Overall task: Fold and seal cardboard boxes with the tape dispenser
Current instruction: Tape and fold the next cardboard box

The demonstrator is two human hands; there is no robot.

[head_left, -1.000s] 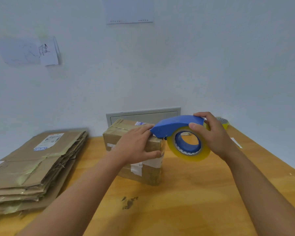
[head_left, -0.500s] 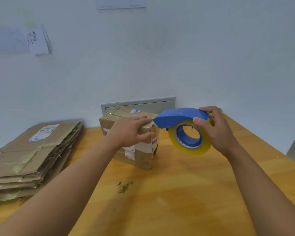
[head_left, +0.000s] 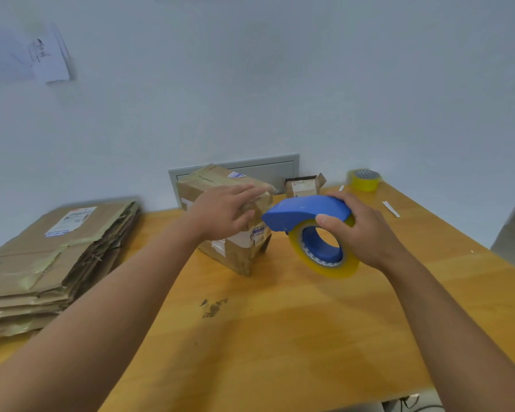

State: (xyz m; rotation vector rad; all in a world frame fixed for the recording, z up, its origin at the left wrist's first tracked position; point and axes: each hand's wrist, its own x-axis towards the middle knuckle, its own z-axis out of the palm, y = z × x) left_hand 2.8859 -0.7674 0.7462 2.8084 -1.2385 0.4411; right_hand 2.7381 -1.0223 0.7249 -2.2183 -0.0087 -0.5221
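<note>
Nearest the camera, two bare forearms reached out over the yellow-orange wooden table (head_left: pixel 280 337), which carried a small dark scuff mark (head_left: pixel 213 307) in the middle foreground.

The right hand (head_left: pixel 366 230) grasped the blue plastic tape dispenser (head_left: pixel 305 211), fingers curled over its curved top and thumb hooked into the blue core; the roll of clear yellowish packing tape (head_left: pixel 324 263) hung below the hand, above the table and just right of the box.

The left hand (head_left: pixel 225 214) lay palm-down, fingers extended and relaxed, on the top near edge of the closed brown cardboard box with white labels (head_left: pixel 241 248). The box stood on the table centre, touched by the left hand only; the dispenser's nose was just beside its right upper corner, contact not discernible.

At the left, a stack of flattened brown cardboard boxes (head_left: pixel 48 263) rested on the table.

Farther back: a small open-topped cardboard box (head_left: pixel 304 185), a spare yellow tape roll (head_left: pixel 364 179) at the far right corner, and a white paper strip (head_left: pixel 390 209) near it.

Against the white wall (head_left: pixel 280 84) sat a grey metal panel (head_left: pixel 265 171) behind the box; a paper note (head_left: pixel 49 58) hung upper left.
</note>
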